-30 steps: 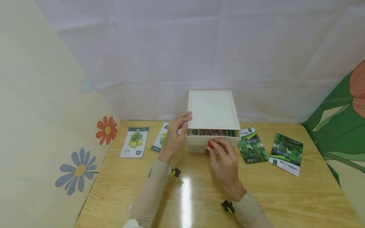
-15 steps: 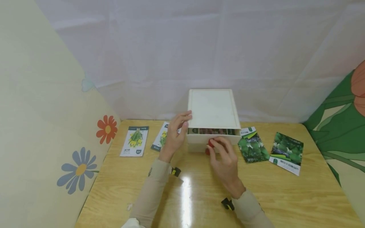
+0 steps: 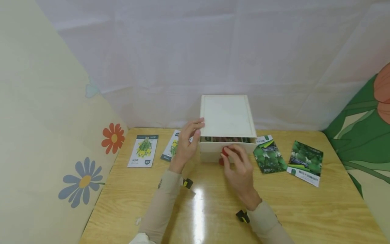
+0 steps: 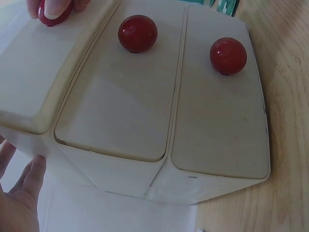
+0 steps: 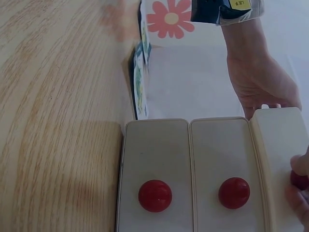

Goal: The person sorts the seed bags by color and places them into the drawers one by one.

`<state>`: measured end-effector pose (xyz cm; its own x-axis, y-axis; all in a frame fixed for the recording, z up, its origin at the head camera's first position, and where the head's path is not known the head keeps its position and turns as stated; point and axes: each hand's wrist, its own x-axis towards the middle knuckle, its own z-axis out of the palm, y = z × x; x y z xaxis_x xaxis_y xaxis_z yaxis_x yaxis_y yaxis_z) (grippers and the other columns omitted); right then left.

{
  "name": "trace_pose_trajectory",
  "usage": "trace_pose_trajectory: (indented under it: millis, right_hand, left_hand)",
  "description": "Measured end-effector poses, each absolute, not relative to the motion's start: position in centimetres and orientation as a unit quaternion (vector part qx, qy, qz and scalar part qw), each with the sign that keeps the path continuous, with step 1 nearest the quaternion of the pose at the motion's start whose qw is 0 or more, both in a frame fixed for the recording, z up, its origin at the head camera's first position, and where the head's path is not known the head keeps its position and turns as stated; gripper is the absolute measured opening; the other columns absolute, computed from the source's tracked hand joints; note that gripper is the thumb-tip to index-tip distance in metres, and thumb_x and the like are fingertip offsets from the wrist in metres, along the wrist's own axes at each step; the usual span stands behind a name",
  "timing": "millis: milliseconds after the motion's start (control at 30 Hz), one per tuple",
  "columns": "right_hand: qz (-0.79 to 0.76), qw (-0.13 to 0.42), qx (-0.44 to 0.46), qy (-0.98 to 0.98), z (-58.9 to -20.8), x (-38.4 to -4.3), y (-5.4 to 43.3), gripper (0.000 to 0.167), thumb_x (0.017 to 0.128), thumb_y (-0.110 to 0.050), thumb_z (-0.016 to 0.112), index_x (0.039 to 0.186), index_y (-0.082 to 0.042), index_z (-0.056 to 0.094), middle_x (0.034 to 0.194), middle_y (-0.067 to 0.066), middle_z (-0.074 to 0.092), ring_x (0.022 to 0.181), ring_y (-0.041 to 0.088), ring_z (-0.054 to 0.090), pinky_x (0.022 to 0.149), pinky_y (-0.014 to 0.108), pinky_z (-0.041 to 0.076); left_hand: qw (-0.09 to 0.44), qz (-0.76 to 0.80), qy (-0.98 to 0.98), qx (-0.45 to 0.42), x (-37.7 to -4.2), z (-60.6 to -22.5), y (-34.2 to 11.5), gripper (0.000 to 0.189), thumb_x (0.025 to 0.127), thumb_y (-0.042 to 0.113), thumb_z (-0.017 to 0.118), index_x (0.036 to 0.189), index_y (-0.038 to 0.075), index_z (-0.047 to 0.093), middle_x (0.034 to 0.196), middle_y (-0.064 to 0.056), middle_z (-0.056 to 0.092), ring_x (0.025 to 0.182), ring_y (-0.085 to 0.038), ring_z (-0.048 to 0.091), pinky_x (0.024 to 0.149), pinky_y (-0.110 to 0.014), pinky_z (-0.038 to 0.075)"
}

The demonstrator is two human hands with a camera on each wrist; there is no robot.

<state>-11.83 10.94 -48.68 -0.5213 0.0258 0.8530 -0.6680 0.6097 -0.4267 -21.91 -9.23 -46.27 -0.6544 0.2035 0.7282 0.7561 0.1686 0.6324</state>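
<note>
A white drawer box point(image 3: 226, 115) stands against the back cloth, its top drawer point(image 3: 210, 148) slightly pulled out. Through the narrow gap, printed packets point(image 3: 226, 139) show inside. My right hand point(image 3: 241, 174) pinches the red drawer knob point(image 3: 225, 151) of that top drawer between thumb and fingers. On the box's left side rests my left hand point(image 3: 188, 140), its fingers extended along the wall near the top edge. Below, two more drawers with round red knobs point(image 4: 137, 34) sit flush in the left wrist view; the right wrist view shows their fronts point(image 5: 154, 150) too.
Seed packets with yellow flowers lie left of the box, one flat point(image 3: 143, 151) and one point(image 3: 170, 146) partly behind my left hand. To the right are two green-leaf packets point(image 3: 270, 155) point(image 3: 305, 163). A wooden table point(image 3: 304, 213) carries everything; flowered panels flank it.
The top drawer has slid inward a little, narrowing the gap under the box's top. My right hand moves with the knob; my left hand stays against the side.
</note>
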Motion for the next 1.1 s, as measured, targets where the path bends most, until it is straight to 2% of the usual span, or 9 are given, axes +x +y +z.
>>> trace_pose_trajectory:
  millis: [133, 233, 600, 933, 1100]
  right_hand:
    - [0.391, 0.448, 0.206, -0.777, -48.6, -12.0, 10.9, 0.032, 0.083, 0.009, 0.084, 0.114, 0.006, 0.076, 0.118, 0.025, 0.069, 0.104, 0.037, 0.071, 0.108, 0.013, 0.052]
    - [0.392, 0.451, 0.208, -0.774, -48.5, -12.2, 10.9, 0.032, 0.083, 0.01, 0.084, 0.115, 0.006, 0.076, 0.117, 0.025, 0.069, 0.104, 0.037, 0.071, 0.106, 0.013, 0.053]
    - [0.4, 0.442, 0.208, -0.776, -48.5, -12.4, 10.9, 0.032, 0.085, 0.01, 0.083, 0.116, 0.006, 0.076, 0.117, 0.026, 0.068, 0.104, 0.037, 0.07, 0.106, 0.012, 0.052]
    - [0.408, 0.441, 0.207, -0.772, -48.3, -12.7, 10.9, 0.032, 0.086, 0.011, 0.082, 0.117, 0.008, 0.076, 0.117, 0.026, 0.068, 0.105, 0.037, 0.07, 0.106, 0.012, 0.052]
    - [0.41, 0.436, 0.204, -0.775, -48.3, -12.9, 10.9, 0.033, 0.086, 0.011, 0.081, 0.119, 0.007, 0.076, 0.119, 0.026, 0.068, 0.106, 0.036, 0.07, 0.105, 0.012, 0.052]
  left_hand:
    - [0.25, -0.548, -0.726, -0.332, -21.9, -46.3, -9.2, 0.036, 0.113, 0.025, 0.05, 0.126, -0.003, 0.069, 0.143, -0.022, 0.065, 0.132, -0.038, 0.064, 0.107, -0.035, 0.059]
    - [0.251, -0.547, -0.726, -0.333, -22.0, -46.3, -9.2, 0.04, 0.114, 0.029, 0.048, 0.125, -0.004, 0.069, 0.143, -0.022, 0.065, 0.132, -0.038, 0.064, 0.107, -0.035, 0.059]
    - [0.251, -0.547, -0.728, -0.329, -21.8, -46.5, -9.2, 0.033, 0.112, 0.02, 0.05, 0.126, -0.004, 0.068, 0.143, -0.021, 0.065, 0.131, -0.037, 0.065, 0.107, -0.035, 0.059]
    - [0.251, -0.549, -0.725, -0.333, -21.8, -46.4, -9.2, 0.026, 0.107, 0.004, 0.053, 0.126, -0.002, 0.069, 0.144, -0.022, 0.065, 0.133, -0.039, 0.064, 0.108, -0.037, 0.059]
    - [0.25, -0.548, -0.728, -0.328, -21.8, -46.4, -9.3, 0.026, 0.108, 0.007, 0.053, 0.127, -0.002, 0.069, 0.145, -0.02, 0.064, 0.134, -0.037, 0.063, 0.109, -0.036, 0.058]
